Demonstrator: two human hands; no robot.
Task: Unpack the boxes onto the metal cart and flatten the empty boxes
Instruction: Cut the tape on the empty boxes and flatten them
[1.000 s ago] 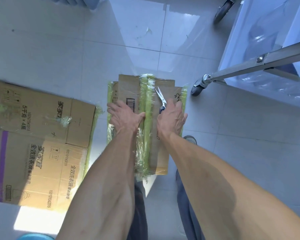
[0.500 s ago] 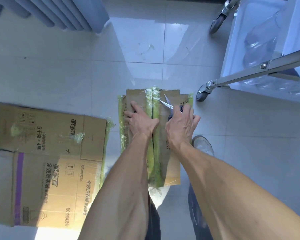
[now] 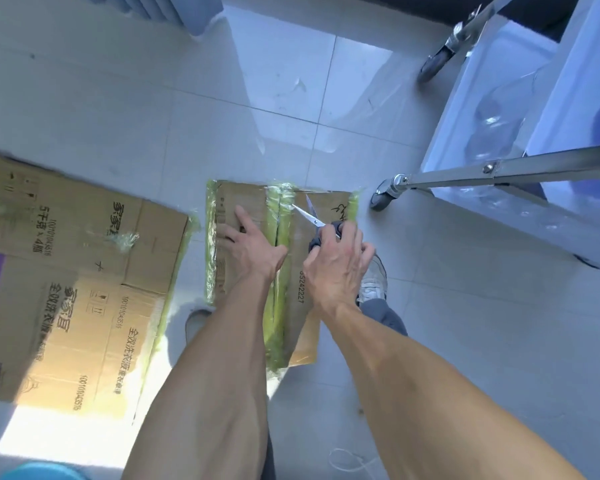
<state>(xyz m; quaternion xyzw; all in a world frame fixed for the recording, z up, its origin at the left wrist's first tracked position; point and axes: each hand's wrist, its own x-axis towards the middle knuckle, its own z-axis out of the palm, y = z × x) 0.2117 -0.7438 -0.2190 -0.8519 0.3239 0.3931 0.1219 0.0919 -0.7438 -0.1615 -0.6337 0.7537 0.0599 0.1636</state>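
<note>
A cardboard box (image 3: 300, 296) with green tape along its centre seam and edges stands on the floor between my feet. My left hand (image 3: 250, 242) presses flat on its left top flap, fingers spread. My right hand (image 3: 338, 268) grips scissors (image 3: 312, 218) with dark handles. The blades are parted and point up-left, their tips touching the taped centre seam near the box's far edge. The metal cart (image 3: 492, 169) stands to the right on castor wheels.
Flattened cardboard boxes (image 3: 66, 278) with printed text lie on the floor to the left. The cart's nearest wheel (image 3: 383, 195) is close to the box's far right corner. Wrapped white goods (image 3: 520, 109) sit on the cart's lower level. A pale curtain (image 3: 174, 12) hangs top left.
My right hand has lifted off the box top and turned the scissors toward the centre seam. My left hand stays pressed on the left flap. The view has drawn closer to the box.
</note>
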